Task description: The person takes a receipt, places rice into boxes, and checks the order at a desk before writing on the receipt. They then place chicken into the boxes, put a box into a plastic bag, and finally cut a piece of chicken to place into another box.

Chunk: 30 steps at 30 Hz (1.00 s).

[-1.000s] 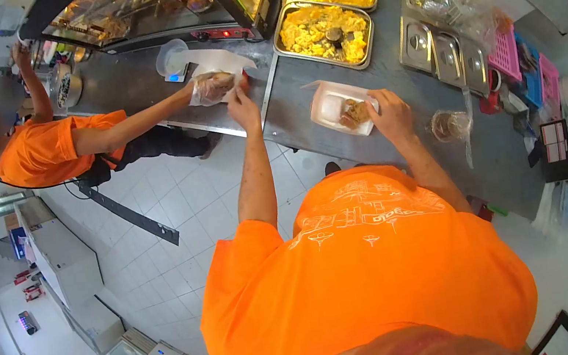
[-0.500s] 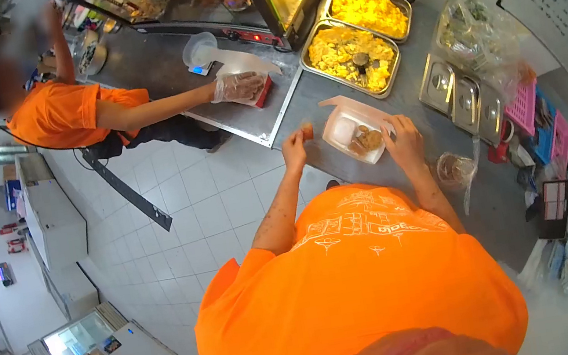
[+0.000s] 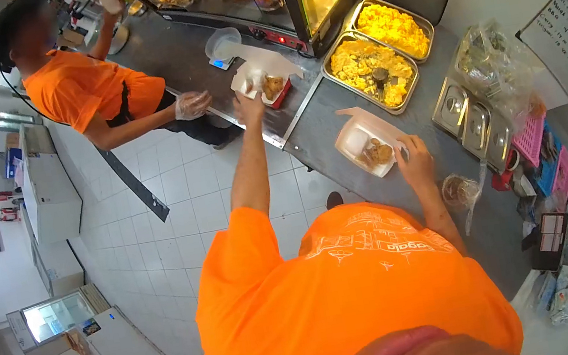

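My left hand (image 3: 250,107) stretches far out to a red-and-white takeaway box (image 3: 277,101). Its fingers are right at that box's near left side; their tips are partly hidden, and I cannot tell what they hold. Inside the box lie a white portion (image 3: 254,80) and a brown fried piece (image 3: 273,88). In front of me stands a second takeaway box (image 3: 350,165), lid folded back, holding a white rounded portion (image 3: 355,140) and brown fried pieces (image 3: 377,154). My right hand (image 3: 415,159) grips this box at its right edge, thumb against the rim.
Two metal trays of yellow food (image 3: 372,68) stand behind the boxes, beside a glass warming cabinet (image 3: 291,35). A co-worker's gloved hand (image 3: 193,105) is left of the far box. Lidded steel containers (image 3: 475,125) and a clear plastic cup (image 3: 459,191) are on the right.
My left hand has moved left and away from me to the far box; the small brown piece it pinched no longer shows. The co-worker's gloved hand has drawn back from that box.
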### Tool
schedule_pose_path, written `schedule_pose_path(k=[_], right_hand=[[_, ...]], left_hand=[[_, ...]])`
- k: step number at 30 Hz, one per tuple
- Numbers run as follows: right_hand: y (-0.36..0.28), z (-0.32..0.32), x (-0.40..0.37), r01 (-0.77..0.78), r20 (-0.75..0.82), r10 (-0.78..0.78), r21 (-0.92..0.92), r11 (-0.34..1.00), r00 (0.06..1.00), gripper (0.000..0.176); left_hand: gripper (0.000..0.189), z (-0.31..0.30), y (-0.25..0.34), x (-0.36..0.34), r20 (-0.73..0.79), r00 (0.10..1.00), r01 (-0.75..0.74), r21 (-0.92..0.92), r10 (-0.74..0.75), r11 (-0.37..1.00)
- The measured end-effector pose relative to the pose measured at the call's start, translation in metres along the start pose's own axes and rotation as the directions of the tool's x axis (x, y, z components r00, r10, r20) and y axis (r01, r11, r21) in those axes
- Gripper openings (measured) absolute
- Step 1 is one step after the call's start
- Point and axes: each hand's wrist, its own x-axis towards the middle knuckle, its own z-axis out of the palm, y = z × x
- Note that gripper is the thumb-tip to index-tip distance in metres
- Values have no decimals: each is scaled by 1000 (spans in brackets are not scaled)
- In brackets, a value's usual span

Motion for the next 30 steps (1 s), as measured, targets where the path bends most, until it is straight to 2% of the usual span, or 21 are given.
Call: schedule_pose_path(k=[1, 3, 4, 6, 7, 9, 10, 11, 12, 13, 14, 15, 16, 17, 20, 21, 22, 23, 24, 26, 30], right_hand=[[1, 0, -1, -2, -1, 2, -8, 1000, 1000, 25], [3, 1, -5, -94, 33, 92, 47, 994, 995, 29], [4, 1, -5, -100, 26, 99, 40, 994, 995, 29], [5, 0, -4, -155, -77, 151, -54, 986, 986, 33], [8, 1, -4, -187, -81, 182, -61, 980, 980, 33], [18, 1, -4, -51, -39, 46, -154, 987, 998, 45], [25, 1, -14, -97, -36, 92, -172, 980, 995, 45], [31, 6, -16, 6, 217, 13, -85, 996, 976, 52], [33, 15, -19, 91, 438, -97, 36, 995, 894, 58], [32, 26, -29, 73, 428, -78, 29, 997, 900, 58], [30, 38, -45, 103, 482, -61, -61, 993, 874, 60], [30, 49, -57, 143, 534, -42, -150, 978, 845, 61], [30, 59, -64, 137, 530, -31, -162, 977, 848, 61], [28, 68, -69, 124, 434, -34, -180, 976, 900, 59], [34, 89, -78, 78, 291, -39, -123, 989, 956, 55], [45, 109, -79, -171, 151, 157, 86, 981, 976, 55], [53, 122, -77, -367, 56, 369, 319, 874, 928, 56], [39, 119, -74, -365, -240, 451, 331, 870, 859, 52], [41, 118, -73, -360, -238, 448, 334, 871, 862, 52], [67, 123, -77, -626, 2, 697, 441, 643, 717, 44], [106, 136, -86, -641, -43, 727, 439, 630, 685, 36]], left_hand=[[39, 4, 5, 2, -98, 995, 22, 134, -9, 991], [52, -7, 26, -2, 364, 928, -98, 441, -78, 892], [52, -4, 27, -9, 372, 925, -104, 434, -73, 895], [53, 9, 20, -30, 768, 640, -191, 183, -19, 964], [53, 19, 11, -46, 788, 616, -206, 180, -15, 962], [44, 37, -9, -91, 915, 371, 32, -181, 157, 983], [44, 34, -5, -120, 934, 324, 37, -174, 153, 984], [39, 23, 12, -139, 750, 646, 61, -238, 143, 969], [34, 11, 33, -149, 457, 884, 53, -309, 99, 950], [32, -4, 49, -159, 427, 904, 147, -348, 17, 926], [32, -13, 53, -173, 443, 896, 146, -347, 25, 926], [36, -20, 59, -187, 480, 839, -156, -238, 256, 959], [40, -22, 64, -202, 532, 714, -453, -143, 454, 880], [47, -16, 56, -218, 583, 622, -604, -68, 523, 794], [50, -4, 37, -241, 702, 594, -442, -123, 392, 889], [57, -7, 39, -243, 766, 583, -345, -69, 272, 936], [57, -6, 36, -243, 759, 590, -348, -71, 277, 935], [61, -3, 26, -245, 834, 503, -259, -103, 226, 960], [66, -2, 15, -249, 899, 401, -165, -120, 177, 979], [68, -3, 6, -266, 882, 432, -169, -126, 188, 978], [70, -25, 18, -273, 837, 524, -165, -84, 160, 983]])
